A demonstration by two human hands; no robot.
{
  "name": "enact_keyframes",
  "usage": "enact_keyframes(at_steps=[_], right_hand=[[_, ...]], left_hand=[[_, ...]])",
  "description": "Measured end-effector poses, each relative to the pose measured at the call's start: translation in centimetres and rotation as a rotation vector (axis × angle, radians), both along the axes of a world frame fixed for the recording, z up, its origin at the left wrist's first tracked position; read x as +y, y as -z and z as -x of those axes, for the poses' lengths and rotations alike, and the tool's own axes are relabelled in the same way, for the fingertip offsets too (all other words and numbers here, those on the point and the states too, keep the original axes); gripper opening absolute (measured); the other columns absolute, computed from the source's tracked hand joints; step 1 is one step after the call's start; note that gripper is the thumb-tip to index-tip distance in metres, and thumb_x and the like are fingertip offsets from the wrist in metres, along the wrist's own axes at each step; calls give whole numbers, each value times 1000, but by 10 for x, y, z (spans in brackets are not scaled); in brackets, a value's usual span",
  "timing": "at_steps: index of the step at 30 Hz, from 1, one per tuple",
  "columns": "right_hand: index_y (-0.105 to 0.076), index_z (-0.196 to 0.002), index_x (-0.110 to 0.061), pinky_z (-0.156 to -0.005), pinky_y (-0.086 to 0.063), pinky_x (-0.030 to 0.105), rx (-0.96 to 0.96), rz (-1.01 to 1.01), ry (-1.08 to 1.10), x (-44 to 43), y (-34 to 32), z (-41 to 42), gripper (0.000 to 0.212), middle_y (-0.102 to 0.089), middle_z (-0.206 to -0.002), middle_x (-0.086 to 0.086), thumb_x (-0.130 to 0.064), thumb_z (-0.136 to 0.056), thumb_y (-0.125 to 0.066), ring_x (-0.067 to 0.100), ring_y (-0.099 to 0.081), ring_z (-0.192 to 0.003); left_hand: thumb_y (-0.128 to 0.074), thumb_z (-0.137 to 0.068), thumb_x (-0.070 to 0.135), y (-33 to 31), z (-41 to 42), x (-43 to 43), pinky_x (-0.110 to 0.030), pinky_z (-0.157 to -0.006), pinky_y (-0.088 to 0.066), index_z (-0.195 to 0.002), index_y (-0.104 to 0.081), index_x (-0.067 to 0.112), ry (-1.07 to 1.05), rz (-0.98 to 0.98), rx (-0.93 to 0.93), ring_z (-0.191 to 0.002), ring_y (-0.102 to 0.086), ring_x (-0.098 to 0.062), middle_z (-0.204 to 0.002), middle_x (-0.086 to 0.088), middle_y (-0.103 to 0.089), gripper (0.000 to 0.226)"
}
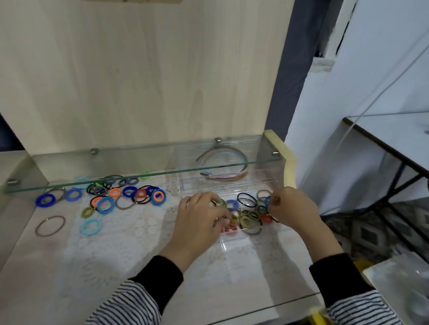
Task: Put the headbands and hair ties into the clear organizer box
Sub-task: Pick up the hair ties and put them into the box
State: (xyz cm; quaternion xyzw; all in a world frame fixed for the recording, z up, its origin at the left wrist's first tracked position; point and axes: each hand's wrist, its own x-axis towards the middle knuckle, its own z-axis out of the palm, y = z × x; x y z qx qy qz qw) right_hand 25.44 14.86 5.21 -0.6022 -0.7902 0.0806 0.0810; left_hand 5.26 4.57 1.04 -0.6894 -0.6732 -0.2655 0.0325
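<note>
Hair ties: lying heaped on the desk and inside the clear organizer box. Curling left hand fingers round a green tie, pinching a blue tie in right hand. Likely handling light, soft, stretchy; hooking through loops.

Glass shelf, lace mat, wood panel (taped up top), patterned rug

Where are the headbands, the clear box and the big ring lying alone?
headbands (245, 167), head view, right bend.
clear box (210, 185), head view, bare middle part.
big ring (52, 216), head view, top edge.
</note>
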Motion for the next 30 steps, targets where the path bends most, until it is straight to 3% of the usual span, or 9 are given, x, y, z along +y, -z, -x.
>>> enact_keyframes(at_steps=[4,12,16,19,24,28,30], right_hand=[[-64,-101,-18,-71,-45,30,-47,60,96,0,0,1,21,-63,-99,5,-23,-86,-50,28,-58,-93],[-64,-99,-17,-75,-46,30,-93,30,112,-5,-6,9,22,-62,-96,3,-24,-86,-48,25,-52,-87],[-65,-99,-15,-78,-47,35,81,-147,42,-15,-6,29,22,-62,-105,6,-26,-89,-48,29,-54,-101],[-65,-100,-14,-76,-44,35,164,-215,-80,-28,-2,60,22,-63,-103,7,-25,-86,-52,29,-54,-100],[-67,-96,-9,-73,-45,38,159,-305,-268,-55,9,121,23,-66,-97,12,-21,-79,-56,34,-57,-93],[-63,-107,-10,-80,-45,39,165,-268,-407,-77,13,165,27,-63,-104,10,-21,-85,-53,32,-54,-100],[-63,-106,-8,-76,-47,38,162,-261,-462,-87,18,183,26,-63,-100,11,-19,-83,-56,33,-57,-97]], left_hand=[[-67,-82,43,-10,-8,12,-28,-92,-18,-93,-74,44,36,138,-9,-118,-46,-9,-114,20,-55,13],[-52,-92,51,-10,1,13,-35,-109,-17,-112,-67,49,112,246,15,-133,-35,-9,-141,18,-46,25],[-28,-96,53,4,17,-3,-36,-104,-32,-120,-62,42,-29,56,-113,-125,-47,-9,-132,14,-54,43],[-34,-96,42,17,44,-23,-36,-97,-39,-114,-63,37,-194,-58,-91,-117,-54,-13,-125,10,-58,34],[-36,-91,41,32,101,-56,-39,-94,-39,-118,-63,33,-383,-6,19,-115,-57,-20,-125,5,-60,38],[-35,-88,43,34,139,-79,-39,-93,-38,-117,-65,31,-499,25,85,-116,-58,-24,-126,1,-61,43],[-39,-85,41,35,154,-88,-38,-90,-39,-116,-65,30,-536,24,128,-112,-59,-24,-125,-1,-61,41]])
